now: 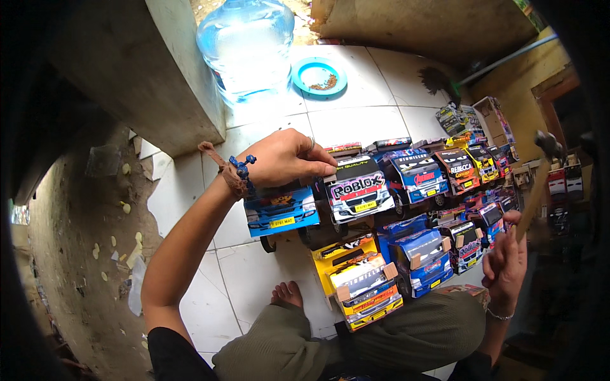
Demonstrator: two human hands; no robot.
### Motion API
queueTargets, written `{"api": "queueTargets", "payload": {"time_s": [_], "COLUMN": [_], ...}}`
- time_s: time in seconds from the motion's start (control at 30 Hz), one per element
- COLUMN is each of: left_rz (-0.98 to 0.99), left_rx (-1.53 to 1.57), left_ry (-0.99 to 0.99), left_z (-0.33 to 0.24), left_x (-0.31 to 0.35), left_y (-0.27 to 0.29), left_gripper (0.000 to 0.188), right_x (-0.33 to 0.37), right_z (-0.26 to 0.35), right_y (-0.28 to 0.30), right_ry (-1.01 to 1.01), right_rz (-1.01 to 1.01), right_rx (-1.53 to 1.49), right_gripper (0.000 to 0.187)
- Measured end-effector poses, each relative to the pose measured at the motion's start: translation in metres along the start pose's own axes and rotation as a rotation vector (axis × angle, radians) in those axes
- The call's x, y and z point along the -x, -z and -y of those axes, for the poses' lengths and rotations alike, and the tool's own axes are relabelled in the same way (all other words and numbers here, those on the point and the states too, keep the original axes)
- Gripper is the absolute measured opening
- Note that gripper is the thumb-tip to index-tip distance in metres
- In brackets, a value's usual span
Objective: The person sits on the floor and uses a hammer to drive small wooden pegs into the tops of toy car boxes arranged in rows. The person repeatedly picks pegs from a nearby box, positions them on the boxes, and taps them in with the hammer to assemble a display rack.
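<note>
My left hand (pixel 286 159) is closed, thumb and fingertips pinching a small brown wooden block (pixel 330 178) at the upper left corner of a white toy truck (pixel 359 193). Most of the block is hidden under the fingers. Just below that wrist stands a blue toy truck (pixel 279 213). On the right, my right hand (pixel 506 260) grips the wooden handle of a hammer (pixel 537 190), its head raised away from the trucks. Nearer me, a yellow toy truck (pixel 365 286) and a blue one (pixel 421 260) carry small wooden blocks on their front corners.
Several more toy trucks (pixel 459 170) run in two rows to the right. A large water bottle (pixel 246 47) and a turquoise plate (pixel 319 77) with brown bits stand at the back on the white tiles. A concrete pillar (pixel 146 70) rises at left. My bare foot (pixel 287 294) is near the front row.
</note>
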State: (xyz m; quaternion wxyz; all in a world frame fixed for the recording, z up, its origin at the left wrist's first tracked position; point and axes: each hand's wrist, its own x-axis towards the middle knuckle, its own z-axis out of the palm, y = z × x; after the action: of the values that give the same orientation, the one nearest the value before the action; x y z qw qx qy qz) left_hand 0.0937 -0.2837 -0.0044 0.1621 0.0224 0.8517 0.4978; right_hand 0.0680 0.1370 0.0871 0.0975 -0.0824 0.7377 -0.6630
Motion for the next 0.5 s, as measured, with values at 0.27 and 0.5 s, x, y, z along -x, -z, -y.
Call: {"api": "queueTargets", "payload": {"time_s": [0.27,0.5], "left_rz": [-0.071,-0.037], "left_rx": [0.052,0.117], "left_ry": [-0.142,-0.099], "left_z": [0.012,0.012], "left_x": [0.002,0.0], "left_y": [-0.006,-0.005], "left_gripper": [0.035,0.033], "right_x": [-0.022,-0.037], "right_z": [-0.004,-0.017], "right_y": [-0.056,-0.086], "right_ry": [-0.132,0.388], "right_rz": [0.331,0.463], "right_rx": [0.243,0.762], "right_gripper": [0.035,0.05]}}
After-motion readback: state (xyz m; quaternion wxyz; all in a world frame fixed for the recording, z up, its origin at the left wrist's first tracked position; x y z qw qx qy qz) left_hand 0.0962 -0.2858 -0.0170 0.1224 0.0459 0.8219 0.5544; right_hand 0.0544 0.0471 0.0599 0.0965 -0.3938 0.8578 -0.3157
